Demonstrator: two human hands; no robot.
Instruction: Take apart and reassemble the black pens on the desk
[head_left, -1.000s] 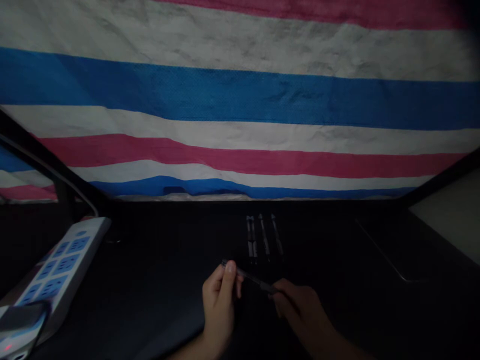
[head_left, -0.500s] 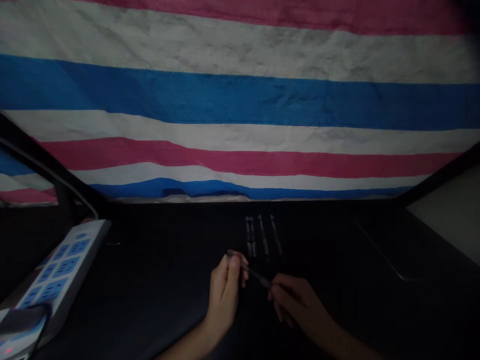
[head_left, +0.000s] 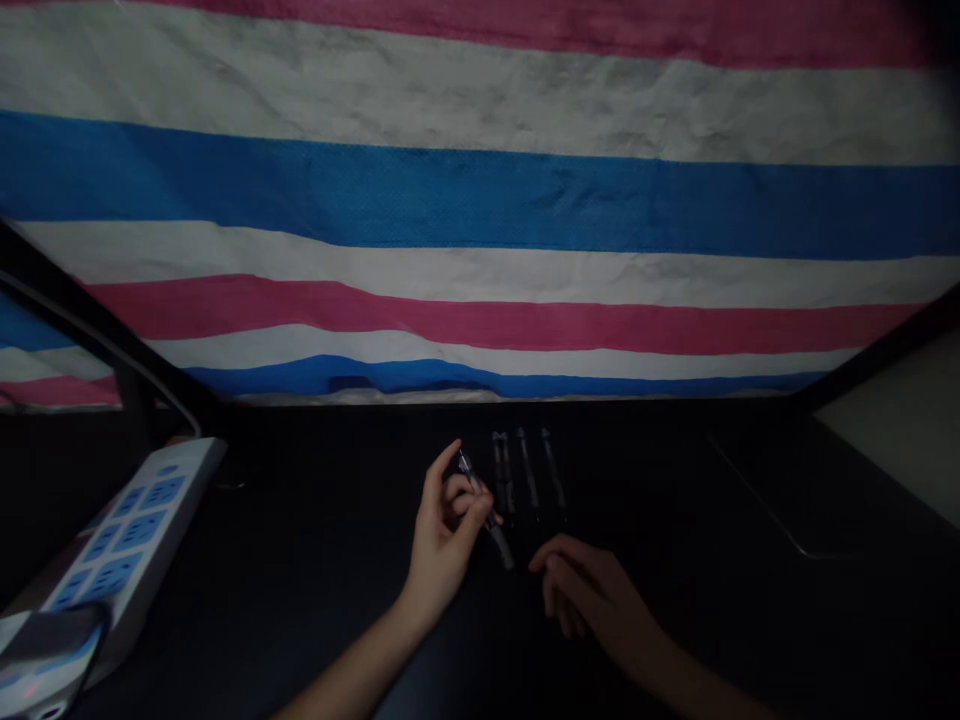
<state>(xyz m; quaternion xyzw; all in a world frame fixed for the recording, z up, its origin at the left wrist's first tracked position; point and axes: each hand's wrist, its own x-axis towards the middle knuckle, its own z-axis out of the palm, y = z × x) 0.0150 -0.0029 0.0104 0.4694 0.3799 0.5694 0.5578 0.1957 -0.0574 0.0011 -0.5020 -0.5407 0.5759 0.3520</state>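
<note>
My left hand pinches a clear pen between thumb and fingers, its index finger stretched out along the far end. The pen slants, with its grey end nearest me on the right. My right hand is apart from the pen, a little to its right. Its fingers are loosely bent with nothing visible in them. Just beyond both hands, several similar pens lie in a row on the black table: a close pair, a middle pen and a right-hand pen.
A white power strip with blue sockets runs along the left, a dark plug at its near end. A flat dark panel lies at the right. Behind the table hangs a striped sheet. The scene is dim.
My right hand has let go of the pen's near end. My left hand has turned the pen steeper, pointing away from me, and its index finger has straightened.
</note>
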